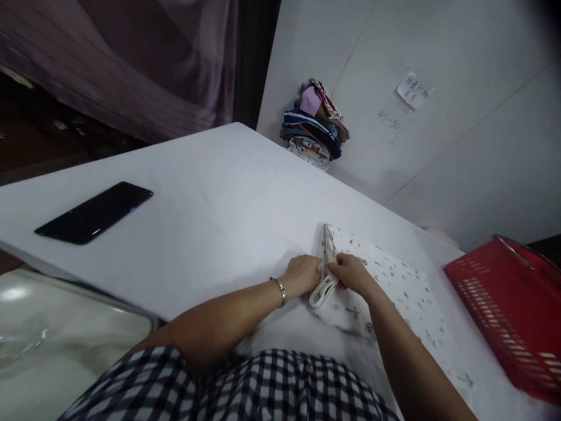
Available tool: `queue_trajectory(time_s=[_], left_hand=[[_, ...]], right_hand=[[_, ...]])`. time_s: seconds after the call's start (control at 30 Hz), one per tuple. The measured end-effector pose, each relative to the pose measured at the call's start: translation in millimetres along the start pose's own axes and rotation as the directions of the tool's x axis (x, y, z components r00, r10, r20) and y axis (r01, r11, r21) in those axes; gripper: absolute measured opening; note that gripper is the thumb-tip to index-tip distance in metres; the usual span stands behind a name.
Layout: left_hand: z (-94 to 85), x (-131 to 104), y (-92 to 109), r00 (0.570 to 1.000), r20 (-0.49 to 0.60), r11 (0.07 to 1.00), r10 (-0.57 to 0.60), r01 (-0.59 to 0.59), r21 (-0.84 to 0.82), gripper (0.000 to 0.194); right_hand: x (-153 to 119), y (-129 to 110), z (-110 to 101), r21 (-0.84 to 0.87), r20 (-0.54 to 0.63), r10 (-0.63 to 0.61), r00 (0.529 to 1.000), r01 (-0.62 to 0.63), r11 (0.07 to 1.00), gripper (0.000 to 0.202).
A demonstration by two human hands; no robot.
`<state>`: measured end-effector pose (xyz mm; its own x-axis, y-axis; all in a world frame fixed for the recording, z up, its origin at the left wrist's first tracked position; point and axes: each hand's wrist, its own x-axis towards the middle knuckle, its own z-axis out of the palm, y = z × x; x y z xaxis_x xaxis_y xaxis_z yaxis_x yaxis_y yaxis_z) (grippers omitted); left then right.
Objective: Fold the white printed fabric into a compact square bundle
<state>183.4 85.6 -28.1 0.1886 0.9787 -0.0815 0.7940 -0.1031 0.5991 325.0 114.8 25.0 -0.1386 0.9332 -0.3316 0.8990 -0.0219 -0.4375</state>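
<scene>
Checked shirt (272, 386) nearest, at the table's near edge. Patterned cloth (394, 278) beside it on the table (210, 234): end towards the middle stacked in narrow folds, remainder spread flat towards the basket end. Right hand (350, 272) nearly closed, thumb and fingers pinching the folds. Left hand (303, 273) curled into a loose fist against their other side; fingertips hidden, hold uncertain. Metal bracelet (280, 291) on the left wrist.

Handling, as judged: light, soft, limp, not fragile; little slip likely, though layers could fan apart. Best hold: pinch through all layers at the folded end, second hand supporting the loose side.

Further out: red basket (517, 327) at the right end; dark phone-like slab (94, 213) flat near the left end; clothes pile (312, 126) beyond the far edge, by the wall (363, 70), handwritten label (412, 90) above.
</scene>
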Motion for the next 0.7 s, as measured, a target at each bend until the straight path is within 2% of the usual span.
queue_trajectory(time_s=[0.1, 0.2, 0.33, 0.4, 0.5, 0.57, 0.63, 0.7], left_hand=[[-2.2, 1.2, -0.9, 0.996, -0.024, 0.988, -0.081, 0.077, -0.137, 0.016], [-2.2, 1.8, -2.6, 0.992, -0.052, 0.95, -0.119, 0.098, -0.296, 0.013], [4.1, 3.4, -2.5, 0.99, 0.028, 0.819, -0.135, 0.127, -0.559, 0.009], [6.9, 3.7, -1.1, 0.984, 0.071, 0.717, -0.164, 0.169, -0.676, 0.007], [7.8, 2.9, 0.4, 0.967, 0.146, 0.565, -0.208, 0.241, -0.789, 0.004], [6.8, 2.1, -0.3, 0.958, 0.199, 0.496, -0.208, 0.279, -0.822, 0.011], [5.9, 2.2, -2.5, 0.955, 0.224, 0.478, -0.196, 0.292, -0.829, 0.027], [5.6, 3.4, -5.2, 0.956, 0.222, 0.508, -0.192, 0.291, -0.811, 0.044]], right_hand=[[1.3, -0.4, 1.7, -0.078, 0.023, 0.016, 1.0, -0.014, 0.997, 0.013], [3.6, -2.7, 3.6, -0.165, 0.016, 0.003, 1.0, 0.0, 0.986, 0.014], [7.6, -6.4, 7.9, -0.226, -0.034, -0.046, 0.998, 0.037, 0.973, 0.018], [9.2, -6.2, 10.4, -0.178, -0.018, -0.039, 0.999, 0.035, 0.983, 0.02], [10.1, -2.9, 13.7, -0.012, 0.052, -0.017, 0.999, 0.018, 1.0, 0.018], [9.3, 0.2, 15.0, 0.115, 0.111, -0.02, 0.994, 0.007, 0.993, 0.017], [6.9, 3.4, 15.2, 0.23, 0.162, -0.031, 0.986, -0.007, 0.973, 0.018], [3.0, 6.9, 14.4, 0.322, 0.192, -0.048, 0.98, -0.017, 0.947, 0.02]])
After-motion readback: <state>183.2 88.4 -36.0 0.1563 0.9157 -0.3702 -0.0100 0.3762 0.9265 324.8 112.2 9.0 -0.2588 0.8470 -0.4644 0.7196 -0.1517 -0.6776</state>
